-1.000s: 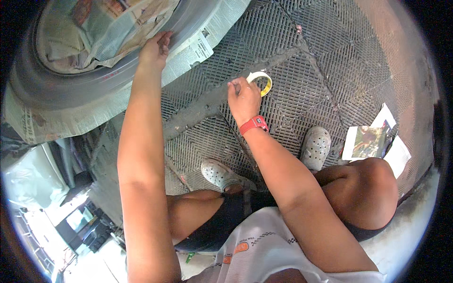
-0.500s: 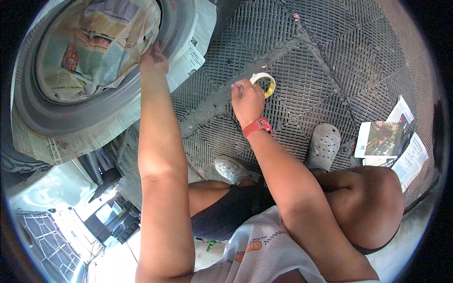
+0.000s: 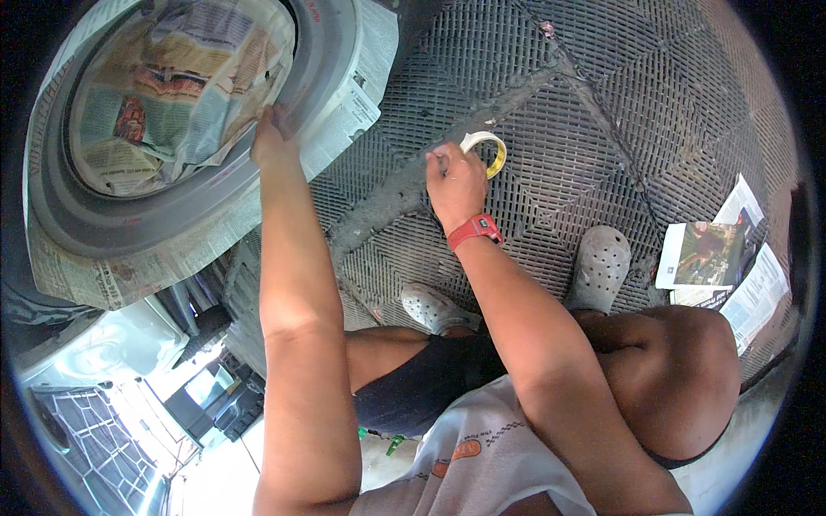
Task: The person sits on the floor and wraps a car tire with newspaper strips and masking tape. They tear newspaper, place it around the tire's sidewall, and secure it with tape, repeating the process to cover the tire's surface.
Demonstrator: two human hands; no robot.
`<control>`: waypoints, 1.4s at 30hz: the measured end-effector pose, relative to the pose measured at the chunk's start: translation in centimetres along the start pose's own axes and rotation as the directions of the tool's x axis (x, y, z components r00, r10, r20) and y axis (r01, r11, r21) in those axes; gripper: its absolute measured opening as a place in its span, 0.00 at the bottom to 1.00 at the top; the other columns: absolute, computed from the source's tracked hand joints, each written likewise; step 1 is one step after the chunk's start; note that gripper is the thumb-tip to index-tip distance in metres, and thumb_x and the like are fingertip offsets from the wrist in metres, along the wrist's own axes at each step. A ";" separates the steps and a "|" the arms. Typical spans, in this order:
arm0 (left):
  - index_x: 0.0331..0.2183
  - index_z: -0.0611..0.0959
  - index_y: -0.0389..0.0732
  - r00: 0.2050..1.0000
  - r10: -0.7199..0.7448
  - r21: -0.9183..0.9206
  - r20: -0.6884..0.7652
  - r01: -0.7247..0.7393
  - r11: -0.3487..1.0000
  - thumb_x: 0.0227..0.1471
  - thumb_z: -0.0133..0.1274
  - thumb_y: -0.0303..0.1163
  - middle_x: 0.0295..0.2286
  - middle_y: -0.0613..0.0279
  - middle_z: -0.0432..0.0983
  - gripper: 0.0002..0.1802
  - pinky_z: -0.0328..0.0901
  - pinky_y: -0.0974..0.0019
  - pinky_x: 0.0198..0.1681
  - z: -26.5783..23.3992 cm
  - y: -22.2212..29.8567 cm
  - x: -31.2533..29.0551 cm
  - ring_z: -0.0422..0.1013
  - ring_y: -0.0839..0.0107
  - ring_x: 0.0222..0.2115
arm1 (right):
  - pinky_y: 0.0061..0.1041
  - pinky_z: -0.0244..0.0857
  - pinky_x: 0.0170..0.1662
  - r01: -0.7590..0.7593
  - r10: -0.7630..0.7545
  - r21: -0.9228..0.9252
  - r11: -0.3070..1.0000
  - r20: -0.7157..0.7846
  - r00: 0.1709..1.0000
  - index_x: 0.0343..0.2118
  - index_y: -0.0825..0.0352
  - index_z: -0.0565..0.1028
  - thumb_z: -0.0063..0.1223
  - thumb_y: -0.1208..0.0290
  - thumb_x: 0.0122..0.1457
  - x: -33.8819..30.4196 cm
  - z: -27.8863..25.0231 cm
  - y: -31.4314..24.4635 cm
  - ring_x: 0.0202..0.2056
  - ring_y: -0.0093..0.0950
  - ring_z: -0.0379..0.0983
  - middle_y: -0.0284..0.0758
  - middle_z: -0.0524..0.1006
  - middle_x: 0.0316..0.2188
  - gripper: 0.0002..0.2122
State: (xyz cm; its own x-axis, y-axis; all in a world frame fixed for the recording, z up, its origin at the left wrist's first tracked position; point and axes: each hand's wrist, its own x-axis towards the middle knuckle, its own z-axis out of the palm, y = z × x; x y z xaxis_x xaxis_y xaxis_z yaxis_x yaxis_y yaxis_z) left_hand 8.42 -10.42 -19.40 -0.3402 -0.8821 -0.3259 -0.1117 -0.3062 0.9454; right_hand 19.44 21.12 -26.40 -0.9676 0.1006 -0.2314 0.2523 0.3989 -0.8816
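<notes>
At the upper left is a grey wheel-like ring (image 3: 219, 176), with newspaper (image 3: 185, 82) covering its middle and more newspaper sheets (image 3: 348, 116) spread around its outer side. My left hand (image 3: 272, 136) is at the right part of the ring, fingers reaching to the edge of the inner newspaper; its fingertips are partly hard to make out. Lower and to the right, my right hand (image 3: 457, 182) has its fingers closed on a roll of masking tape (image 3: 496, 155), white outside with a yellow inner core. A red watch (image 3: 476, 230) circles my right wrist.
Dark grey ribbed mats (image 3: 551, 189) cover the floor, with a dusty seam between them. Loose newspaper sheets (image 3: 704, 258) lie at the right. My feet in grey clogs (image 3: 600, 265) are below my right hand. A shiny pale panel (image 3: 107, 340) stands at the lower left.
The whole view has shifted slightly. My left hand has slid a little down along the ring's edge, its fingers less spread out to the right. My right hand keeps the tape roll.
</notes>
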 end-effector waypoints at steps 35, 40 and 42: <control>0.38 0.90 0.56 0.081 0.381 0.362 0.921 -0.537 -0.762 0.50 0.64 0.37 0.37 0.71 0.85 0.10 0.77 0.55 0.38 -2.7 5.9 -1.8 0.82 0.60 0.35 | 0.47 0.69 0.44 0.026 -0.024 -0.028 0.999 0.053 0.998 0.33 0.62 0.81 0.66 0.67 0.59 -0.6 1.2 0.8 0.36 0.46 0.78 0.41 0.82 0.28 0.06; 0.39 0.91 0.59 0.069 0.417 0.382 0.906 -0.556 -0.738 0.50 0.65 0.37 0.37 0.72 0.84 0.12 0.77 0.55 0.37 -2.6 5.5 -2.0 0.82 0.59 0.34 | 0.47 0.70 0.44 0.026 -0.025 -0.022 0.999 0.032 0.999 0.34 0.62 0.82 0.66 0.67 0.59 -0.5 1.4 0.9 0.36 0.46 0.78 0.42 0.82 0.28 0.06; 0.40 0.91 0.59 0.080 0.448 0.417 0.890 -0.539 -0.732 0.50 0.65 0.36 0.36 0.70 0.84 0.13 0.77 0.56 0.36 -2.4 5.2 -2.1 0.82 0.59 0.33 | 0.47 0.70 0.44 0.017 -0.016 -0.022 1.000 0.047 0.999 0.34 0.62 0.82 0.66 0.67 0.59 -0.5 1.5 1.0 0.36 0.47 0.78 0.42 0.82 0.29 0.06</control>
State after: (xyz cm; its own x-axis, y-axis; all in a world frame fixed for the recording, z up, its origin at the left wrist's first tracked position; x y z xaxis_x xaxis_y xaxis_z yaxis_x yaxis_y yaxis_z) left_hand 10.82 -11.03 -13.82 -0.9086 0.1111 0.4027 -0.1238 0.8491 -0.5136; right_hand 20.13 20.05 -27.80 -0.9704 0.0515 -0.2360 0.2355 0.4202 -0.8764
